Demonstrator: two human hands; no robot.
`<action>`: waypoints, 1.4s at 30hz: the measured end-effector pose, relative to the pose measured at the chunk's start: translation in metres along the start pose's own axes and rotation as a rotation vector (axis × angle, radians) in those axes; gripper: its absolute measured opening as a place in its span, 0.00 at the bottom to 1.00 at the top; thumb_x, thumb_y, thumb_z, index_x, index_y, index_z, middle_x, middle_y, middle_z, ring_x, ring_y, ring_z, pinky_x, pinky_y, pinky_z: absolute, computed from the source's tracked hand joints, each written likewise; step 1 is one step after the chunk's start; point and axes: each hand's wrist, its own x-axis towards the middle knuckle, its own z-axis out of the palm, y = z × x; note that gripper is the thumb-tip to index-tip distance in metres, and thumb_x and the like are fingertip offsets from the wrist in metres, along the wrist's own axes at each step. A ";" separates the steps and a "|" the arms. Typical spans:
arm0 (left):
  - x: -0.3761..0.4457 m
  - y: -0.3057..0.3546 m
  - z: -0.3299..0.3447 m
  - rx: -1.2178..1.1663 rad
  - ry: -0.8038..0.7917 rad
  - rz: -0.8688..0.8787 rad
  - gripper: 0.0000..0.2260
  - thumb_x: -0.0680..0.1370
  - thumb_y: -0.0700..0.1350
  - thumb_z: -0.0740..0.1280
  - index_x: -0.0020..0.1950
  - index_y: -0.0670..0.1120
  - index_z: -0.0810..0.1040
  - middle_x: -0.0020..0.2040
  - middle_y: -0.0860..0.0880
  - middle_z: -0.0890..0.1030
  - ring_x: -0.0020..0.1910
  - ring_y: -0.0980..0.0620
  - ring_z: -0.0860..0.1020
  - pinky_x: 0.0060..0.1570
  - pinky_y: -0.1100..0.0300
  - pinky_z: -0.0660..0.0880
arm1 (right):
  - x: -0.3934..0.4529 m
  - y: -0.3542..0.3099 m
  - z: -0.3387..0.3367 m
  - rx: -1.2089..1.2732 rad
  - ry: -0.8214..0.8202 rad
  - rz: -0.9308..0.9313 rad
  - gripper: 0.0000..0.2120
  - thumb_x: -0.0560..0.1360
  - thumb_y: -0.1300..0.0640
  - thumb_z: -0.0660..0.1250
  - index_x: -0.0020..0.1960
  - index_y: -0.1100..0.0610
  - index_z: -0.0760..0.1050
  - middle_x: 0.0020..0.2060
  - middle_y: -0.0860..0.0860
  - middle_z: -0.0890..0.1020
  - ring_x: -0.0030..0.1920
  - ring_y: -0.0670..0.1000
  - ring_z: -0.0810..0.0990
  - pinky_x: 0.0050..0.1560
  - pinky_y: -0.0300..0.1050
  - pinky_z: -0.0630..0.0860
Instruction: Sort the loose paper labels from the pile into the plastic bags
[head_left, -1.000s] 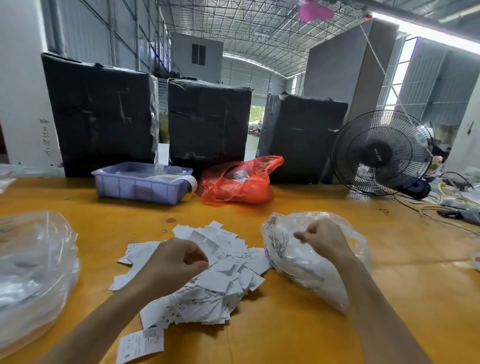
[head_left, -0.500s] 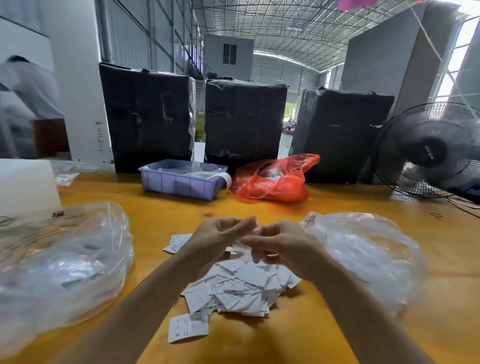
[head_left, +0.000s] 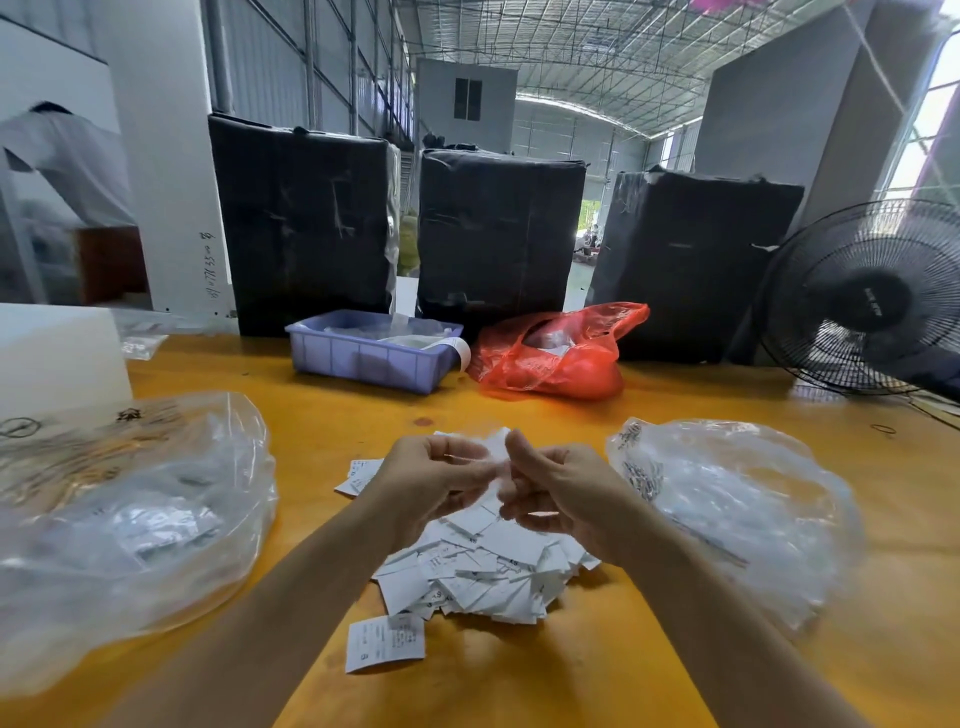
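Beyond our hands, past the far edge of the orange-yellow table (head_left: 519, 686), we see three tall black-wrapped bales (head_left: 498, 234) standing side by side. A black fan (head_left: 867, 301) stands to the far right of them. A white pillar (head_left: 161, 156) rises to the far left. High overhead runs a metal-trussed roof (head_left: 597, 47), and daylight comes through a window (head_left: 935, 124) at the right.
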 end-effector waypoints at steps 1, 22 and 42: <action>0.001 0.000 0.001 -0.034 0.035 0.008 0.05 0.71 0.32 0.71 0.44 0.38 0.78 0.34 0.45 0.79 0.29 0.54 0.78 0.30 0.67 0.76 | -0.001 -0.001 -0.001 -0.028 -0.032 0.022 0.22 0.62 0.39 0.70 0.42 0.57 0.79 0.34 0.49 0.83 0.36 0.48 0.82 0.43 0.42 0.75; 0.002 -0.008 -0.007 0.210 -0.157 -0.014 0.12 0.68 0.32 0.73 0.50 0.35 0.79 0.34 0.45 0.80 0.29 0.54 0.75 0.30 0.65 0.73 | 0.003 0.006 0.008 -0.031 0.182 -0.192 0.12 0.63 0.66 0.77 0.43 0.62 0.76 0.29 0.56 0.81 0.30 0.51 0.80 0.39 0.46 0.76; 0.010 -0.006 -0.003 -0.424 0.086 -0.058 0.05 0.71 0.32 0.69 0.45 0.39 0.79 0.31 0.47 0.80 0.30 0.54 0.77 0.29 0.66 0.75 | 0.008 0.017 0.012 0.001 0.036 -0.086 0.01 0.71 0.61 0.72 0.41 0.59 0.81 0.34 0.52 0.85 0.36 0.48 0.83 0.38 0.38 0.76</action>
